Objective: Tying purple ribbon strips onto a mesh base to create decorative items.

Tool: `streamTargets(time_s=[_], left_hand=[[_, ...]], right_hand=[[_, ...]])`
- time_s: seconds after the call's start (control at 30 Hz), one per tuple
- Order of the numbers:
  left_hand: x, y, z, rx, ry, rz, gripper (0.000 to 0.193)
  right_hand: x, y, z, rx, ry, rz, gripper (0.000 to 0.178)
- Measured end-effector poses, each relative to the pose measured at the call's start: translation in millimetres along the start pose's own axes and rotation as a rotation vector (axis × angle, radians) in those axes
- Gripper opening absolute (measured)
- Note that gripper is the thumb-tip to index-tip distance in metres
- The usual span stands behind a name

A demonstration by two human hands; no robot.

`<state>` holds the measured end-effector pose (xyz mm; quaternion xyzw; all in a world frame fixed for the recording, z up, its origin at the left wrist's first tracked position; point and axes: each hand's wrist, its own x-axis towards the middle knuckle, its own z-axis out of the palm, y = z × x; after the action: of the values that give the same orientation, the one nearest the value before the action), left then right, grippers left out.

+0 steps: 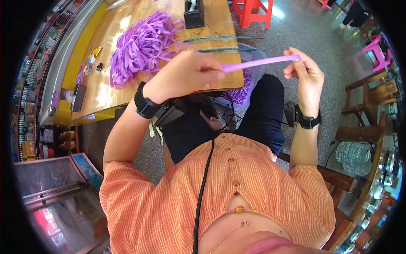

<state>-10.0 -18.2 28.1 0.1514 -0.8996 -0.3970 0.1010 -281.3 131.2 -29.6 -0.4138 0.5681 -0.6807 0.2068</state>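
A narrow purple ribbon [260,63] is stretched between my two hands above the table's near right corner. One end part is pinched in my left hand [190,73], whose fingers are curled closed. My right hand [306,74] pinches the other end between thumb and fingertips, out past the table edge. Left of my left hand lies a large tangled heap of purple ribbon [141,46], and strands from it run toward that hand. Two thin green stems [249,50] lie across the table's right edge, just beyond the taut ribbon.
The wooden table [122,19] holds a black tape dispenser [194,15] and scissors [89,63]. Below its edge stands a clear bin [253,80] with purple scraps. A red stool [252,12] is beyond, wooden chairs [363,101] at right, and a glass-topped freezer [55,199] at lower left.
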Motion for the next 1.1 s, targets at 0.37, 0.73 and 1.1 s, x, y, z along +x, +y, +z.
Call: streamTargets(time_s=[0.37, 0.73, 1.1], left_hand=[[38, 1, 8, 0.235, 0.387, 0.105, 0.018], [46, 82, -28, 0.284, 0.419, 0.431, 0.018], [48, 87, -22, 0.179, 0.363, 0.626, 0.021]], right_hand=[[16, -19, 16, -0.354, -0.413, -0.069, 0.044], [51, -57, 35, -0.152, -0.68, -0.104, 0.03], [58, -82, -10, 0.021, -0.642, -0.037, 0.023]])
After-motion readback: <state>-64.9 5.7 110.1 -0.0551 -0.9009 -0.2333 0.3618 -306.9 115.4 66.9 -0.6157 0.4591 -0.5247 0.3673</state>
